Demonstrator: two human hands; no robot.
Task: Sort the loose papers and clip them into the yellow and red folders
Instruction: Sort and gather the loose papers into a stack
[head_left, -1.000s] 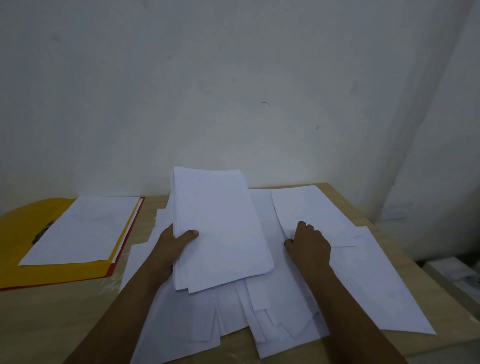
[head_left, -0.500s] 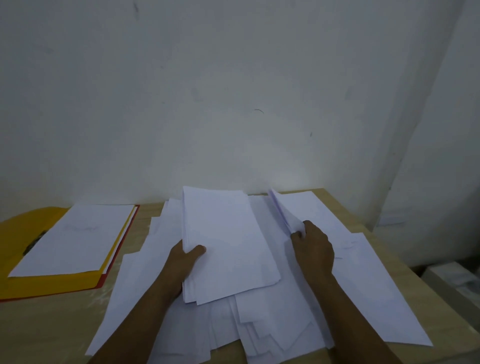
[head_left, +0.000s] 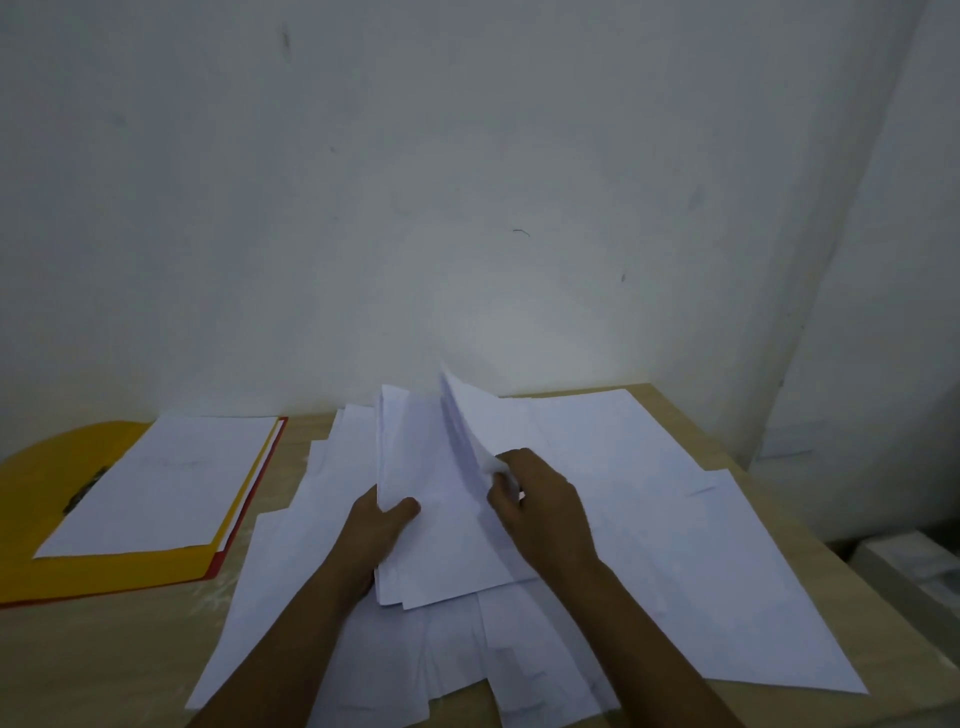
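Head view showed your left hand (head_left: 382, 525) gripping the stack of papers (head_left: 441, 519) at frame centre, thumb on top. Your right hand (head_left: 540, 506) pinched a lifted sheet (head_left: 470, 415) at its near edge. Loose papers (head_left: 675, 545) covered the table (head_left: 114, 660); the yellow folder (head_left: 36, 483) lay at left, over the red folder (head_left: 214, 567).

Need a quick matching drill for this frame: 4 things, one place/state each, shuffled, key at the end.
1 left hand
2 right hand
3 yellow folder
4 loose papers

a lies open on the table's left side
b lifts a sheet's edge
c spread flat across the table
d grips the stack's left edge

Pairs: 1-d, 2-b, 3-a, 4-c
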